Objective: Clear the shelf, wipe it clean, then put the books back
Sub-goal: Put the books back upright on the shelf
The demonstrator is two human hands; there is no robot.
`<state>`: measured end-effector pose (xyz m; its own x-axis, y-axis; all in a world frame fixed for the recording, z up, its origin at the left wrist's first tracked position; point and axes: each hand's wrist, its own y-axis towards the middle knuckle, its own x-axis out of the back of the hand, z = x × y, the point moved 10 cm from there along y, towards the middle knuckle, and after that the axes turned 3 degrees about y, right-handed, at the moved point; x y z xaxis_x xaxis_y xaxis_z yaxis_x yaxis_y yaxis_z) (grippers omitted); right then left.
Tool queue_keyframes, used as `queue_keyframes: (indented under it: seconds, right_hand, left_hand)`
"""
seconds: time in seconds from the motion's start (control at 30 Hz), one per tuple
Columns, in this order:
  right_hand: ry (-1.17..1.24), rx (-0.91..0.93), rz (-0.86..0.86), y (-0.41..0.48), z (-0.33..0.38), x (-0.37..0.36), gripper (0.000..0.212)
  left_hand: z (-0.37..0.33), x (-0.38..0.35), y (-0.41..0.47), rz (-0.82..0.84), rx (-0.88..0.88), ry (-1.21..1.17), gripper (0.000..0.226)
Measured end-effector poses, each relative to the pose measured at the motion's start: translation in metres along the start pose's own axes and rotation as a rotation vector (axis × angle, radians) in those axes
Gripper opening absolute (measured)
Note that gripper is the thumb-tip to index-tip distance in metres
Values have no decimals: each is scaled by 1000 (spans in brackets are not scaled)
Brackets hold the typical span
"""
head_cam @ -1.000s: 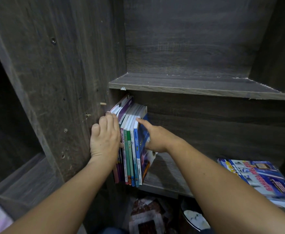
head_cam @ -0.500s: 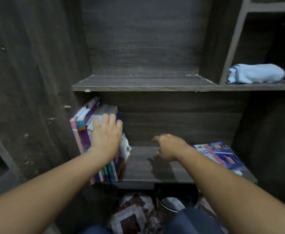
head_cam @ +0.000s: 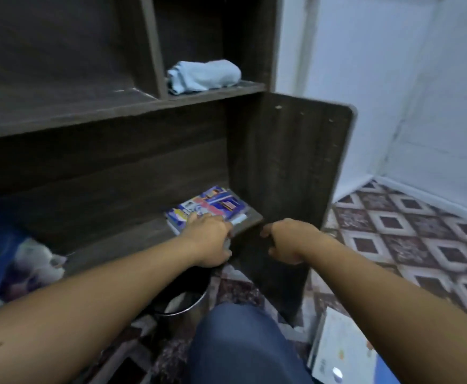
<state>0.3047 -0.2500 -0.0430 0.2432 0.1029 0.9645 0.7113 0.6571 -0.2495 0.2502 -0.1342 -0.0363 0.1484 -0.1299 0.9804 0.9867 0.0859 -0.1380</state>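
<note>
Head view showed a dark wooden bookcase with the person's two bare arms reaching toward its lower shelf (head_cam: 132, 239). A flat stack of books (head_cam: 215, 205) with blue and pink covers lay at the right end of that shelf, against the side panel (head_cam: 287, 162). The left hand (head_cam: 208, 239) rested on the near edge of the stack, its fingers (head_cam: 196, 218) lying on the top cover; motion blur hid whether the thumb gripped the stack from below. The right hand (head_cam: 286, 242) hung in front of the side panel, just beside the shelf's corner, with fingers curled in and nothing held. More books (head_cam: 2, 245), badly blurred, showed at the far left of the shelf. A light blue cloth (head_cam: 204, 76) sat bunched in the right compartment one level up. Below the shelf stood a dark round pot (head_cam: 184, 297). A knee in blue jeans (head_cam: 243, 347) and a pale booklet (head_cam: 340, 353) lay over the patterned tile floor (head_cam: 409, 239).
</note>
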Motion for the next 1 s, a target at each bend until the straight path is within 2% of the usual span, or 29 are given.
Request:
queue_keyframes:
  seconds: [0.23,0.43,0.7,1.0]
  right_hand:
    - [75,-232,55,-60,-117,-54,44]
    - [104,-317,105,-88,-192,-105,49]
    - [174,-381,172,-96,-259,-195,33]
    - [180,-413,337,-104,-299,-306,44]
  left_hand:
    - [-119,-18,40,24,-201,-96,36]
    - [-207,-44,63,88,-330,-96,34]
    - [-281,-106,102,223,-415,0,35]
    - [-338,-170,133,299,-545,190,40]
